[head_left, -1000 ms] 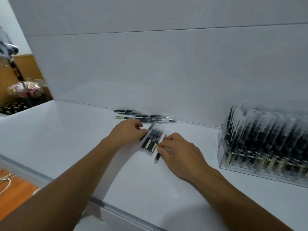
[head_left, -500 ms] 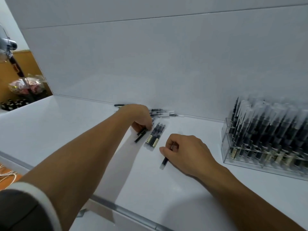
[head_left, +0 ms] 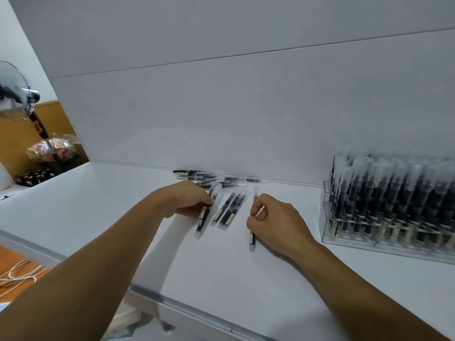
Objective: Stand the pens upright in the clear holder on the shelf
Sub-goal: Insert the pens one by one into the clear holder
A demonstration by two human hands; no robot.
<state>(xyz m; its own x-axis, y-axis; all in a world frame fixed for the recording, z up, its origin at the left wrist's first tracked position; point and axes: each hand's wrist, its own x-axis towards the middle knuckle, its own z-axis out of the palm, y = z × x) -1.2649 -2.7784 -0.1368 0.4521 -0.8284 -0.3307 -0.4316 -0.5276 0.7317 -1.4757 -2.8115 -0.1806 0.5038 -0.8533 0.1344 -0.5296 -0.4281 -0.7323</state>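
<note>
Left hand (head_left: 189,200) fingers round pens (head_left: 202,219), right hand (head_left: 278,217) fingers round one pen (head_left: 252,238); loose pens (head_left: 229,210) between, holder (head_left: 325,230) rightward.

**White shelving, wood-toned room at the left**

Plain white back panel (head_left: 246,107), crossed by one thin horizontal seam (head_left: 221,57). Below, smooth white shelf (head_left: 73,205) with a grey front edge (head_left: 172,300). At far left, pale wall (head_left: 9,40), orange-brown wood panelling (head_left: 17,139), a fan (head_left: 12,94), dark bottles (head_left: 32,177). Lower left, wooden floor (head_left: 9,254) with pale cords (head_left: 19,274). Soft, even light.

Stationery shop: packed pen holder (head_left: 325,225).
</note>
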